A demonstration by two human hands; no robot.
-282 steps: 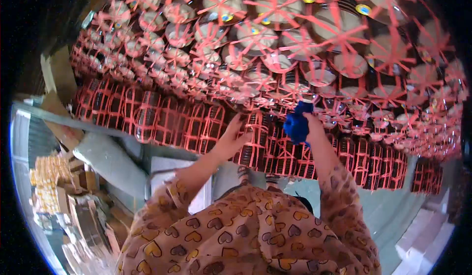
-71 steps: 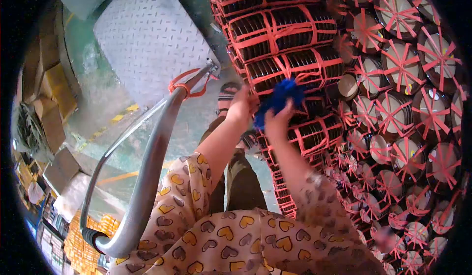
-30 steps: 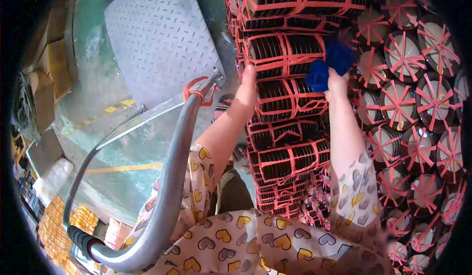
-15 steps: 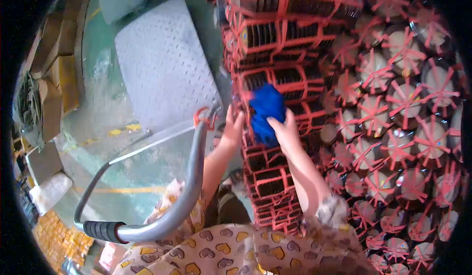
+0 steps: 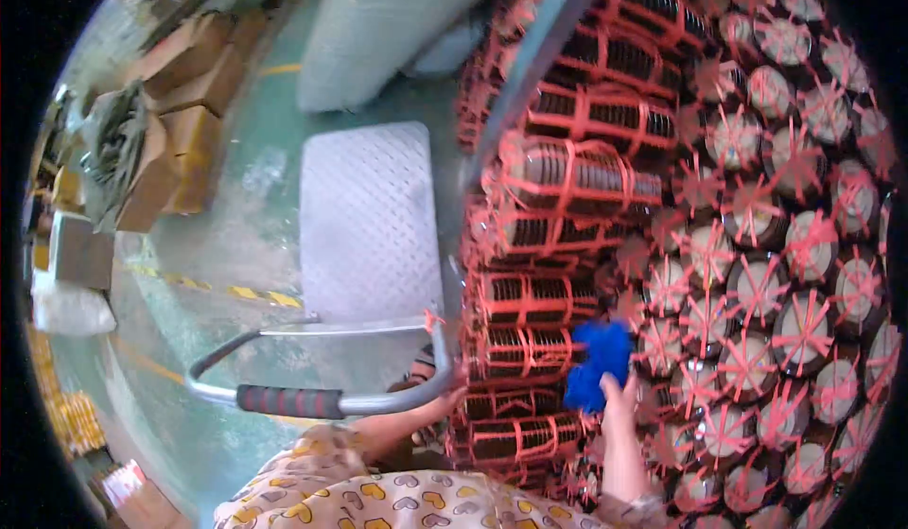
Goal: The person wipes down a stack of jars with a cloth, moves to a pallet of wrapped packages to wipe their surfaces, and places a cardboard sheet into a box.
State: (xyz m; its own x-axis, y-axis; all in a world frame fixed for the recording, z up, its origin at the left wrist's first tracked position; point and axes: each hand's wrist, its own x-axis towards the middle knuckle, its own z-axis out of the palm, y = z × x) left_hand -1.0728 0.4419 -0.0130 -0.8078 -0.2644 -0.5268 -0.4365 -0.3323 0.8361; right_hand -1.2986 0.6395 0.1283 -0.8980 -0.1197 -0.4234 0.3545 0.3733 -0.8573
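Clearly bunched up, the blue cloth (image 5: 598,364) is at the right-hand end of the row of strapped bundles (image 5: 528,347), over the border between that row and the round strapped faces (image 5: 757,283) on its right. Whether it presses on the bundles or hangs just above them, I cannot tell. The right hand (image 5: 619,398) has hold of the cloth's near edge, thumb on the visible side; the other fingers are mostly hidden behind the folds, so their curl is unclear, though the grip looks fairly closed.

At the row's left edge, the left hand (image 5: 452,402) is beside the trolley handle (image 5: 288,400). Its fingers are too blurred to read: neither how far they are spread nor whether they touch a bundle or the handle can be told.

Handling the cloth well here would, I judge, mean keeping it gathered in the palm so that loose folds do not catch on the pink straps, with light pressure on the ridged bundles and a wrist clear of the strap edges. A steady left hand against the row would help balance.

Left of the row is the trolley platform (image 5: 369,217); beyond its far left part, a bulky pale sack (image 5: 378,37); farther left, cardboard boxes (image 5: 194,156).
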